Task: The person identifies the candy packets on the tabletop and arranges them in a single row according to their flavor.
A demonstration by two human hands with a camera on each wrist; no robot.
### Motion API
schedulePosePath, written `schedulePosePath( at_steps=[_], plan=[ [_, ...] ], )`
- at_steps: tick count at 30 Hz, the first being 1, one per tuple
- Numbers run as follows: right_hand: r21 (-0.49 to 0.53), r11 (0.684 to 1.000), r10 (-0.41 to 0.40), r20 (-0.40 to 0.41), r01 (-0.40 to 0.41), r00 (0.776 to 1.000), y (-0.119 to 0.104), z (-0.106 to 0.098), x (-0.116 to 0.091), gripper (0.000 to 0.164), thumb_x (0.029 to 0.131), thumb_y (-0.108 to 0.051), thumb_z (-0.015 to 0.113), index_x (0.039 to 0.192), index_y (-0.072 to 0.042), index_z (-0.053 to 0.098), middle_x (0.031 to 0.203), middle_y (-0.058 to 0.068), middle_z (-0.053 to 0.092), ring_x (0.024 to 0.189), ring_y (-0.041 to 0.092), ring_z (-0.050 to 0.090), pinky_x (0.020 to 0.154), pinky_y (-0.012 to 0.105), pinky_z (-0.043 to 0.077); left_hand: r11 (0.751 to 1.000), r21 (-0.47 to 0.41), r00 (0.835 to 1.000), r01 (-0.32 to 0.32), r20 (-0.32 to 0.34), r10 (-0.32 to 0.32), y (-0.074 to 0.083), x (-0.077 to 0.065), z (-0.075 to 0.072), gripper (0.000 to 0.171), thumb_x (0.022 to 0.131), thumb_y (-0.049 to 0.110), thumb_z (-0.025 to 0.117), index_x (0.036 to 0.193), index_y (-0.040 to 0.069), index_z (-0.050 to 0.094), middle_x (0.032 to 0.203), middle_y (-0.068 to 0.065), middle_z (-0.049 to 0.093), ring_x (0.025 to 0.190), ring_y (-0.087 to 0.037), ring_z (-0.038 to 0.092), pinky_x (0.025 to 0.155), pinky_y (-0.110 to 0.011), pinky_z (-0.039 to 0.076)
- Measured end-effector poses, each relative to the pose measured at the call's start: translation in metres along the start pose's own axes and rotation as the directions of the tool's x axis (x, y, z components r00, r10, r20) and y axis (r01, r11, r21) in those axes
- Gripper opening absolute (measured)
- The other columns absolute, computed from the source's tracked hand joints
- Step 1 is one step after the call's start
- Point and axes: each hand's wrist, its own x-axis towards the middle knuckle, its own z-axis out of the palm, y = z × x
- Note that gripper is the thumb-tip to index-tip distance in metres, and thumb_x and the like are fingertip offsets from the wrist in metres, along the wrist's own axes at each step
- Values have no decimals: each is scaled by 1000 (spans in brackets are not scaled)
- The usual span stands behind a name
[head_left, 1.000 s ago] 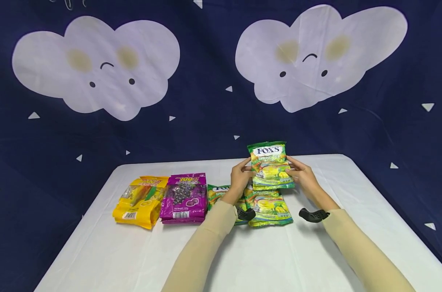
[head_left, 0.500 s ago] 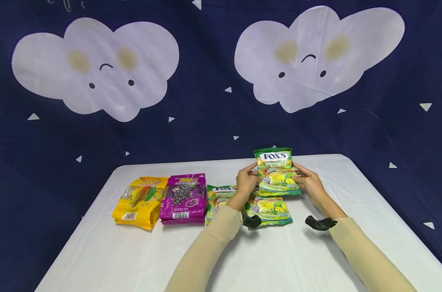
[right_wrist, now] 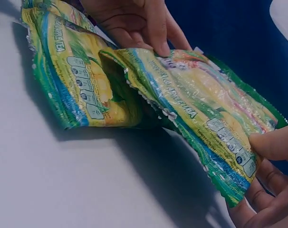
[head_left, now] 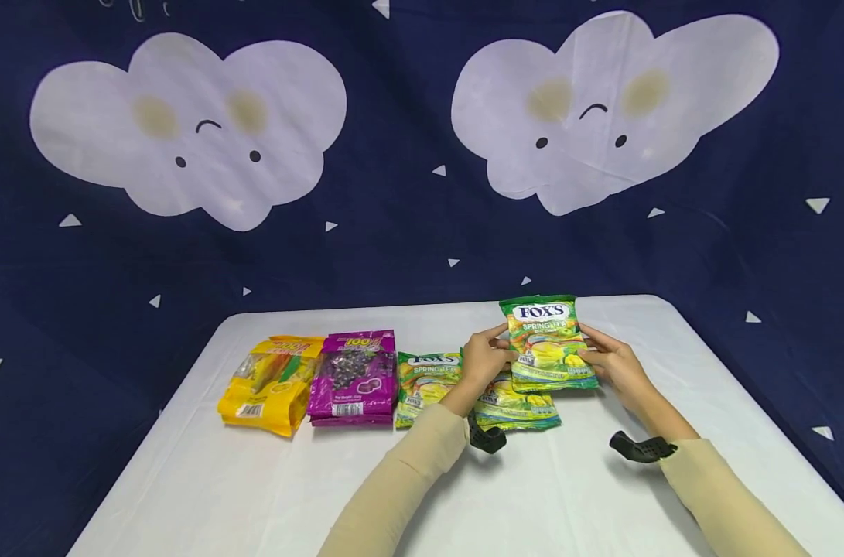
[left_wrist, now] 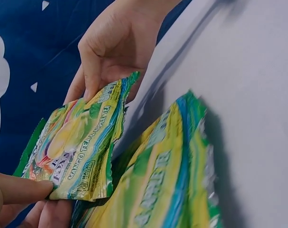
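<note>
Both hands hold a green-and-yellow Fox's Spring Tea candy bag (head_left: 548, 344) by its two sides, above the table. My left hand (head_left: 486, 360) pinches its left edge, thumb in front and fingers behind. On the opposite edge my right hand (head_left: 620, 371) pinches it the same way. Behind and below lies a second Fox's bag (head_left: 522, 410), partly covered by the held one; the right wrist view shows the held bag (right_wrist: 196, 104) raised, casting a shadow. A third Fox's bag (head_left: 425, 383) lies left of it, partly behind the left hand.
Further left on the white table (head_left: 268, 495) lie a purple candy bag (head_left: 352, 379) and a yellow candy bag (head_left: 271, 383), side by side with the green ones. A dark blue cloth (head_left: 394, 263) with clouds hangs behind the table's far edge.
The held candy bag and both hands have moved to the right and lower, nearer the table. More of the leftmost Fox's bag shows now; the other bags lie still.
</note>
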Motion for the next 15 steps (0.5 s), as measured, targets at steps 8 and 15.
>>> schedulePosePath(
  at_steps=[8,15],
  plan=[
    [-29,999,34,27,-34,999,0,-17,-23,69,95,-13,61,153,-6,24,121,5,41,94,3,55,78,22,51,999,31,992,-13,125,9,5,-15,10,57,82,-8,70,136,5,55,90,-11,65,68,-23,68,61,-28,57],
    [-51,997,61,40,-59,997,3,-30,-37,71,94,-13,62,152,-3,23,119,7,40,94,3,54,78,23,52,978,192,985,-83,162,52,6,-27,21,56,81,-8,71,134,1,55,89,-6,65,60,-8,61,54,-19,50]
  ],
)
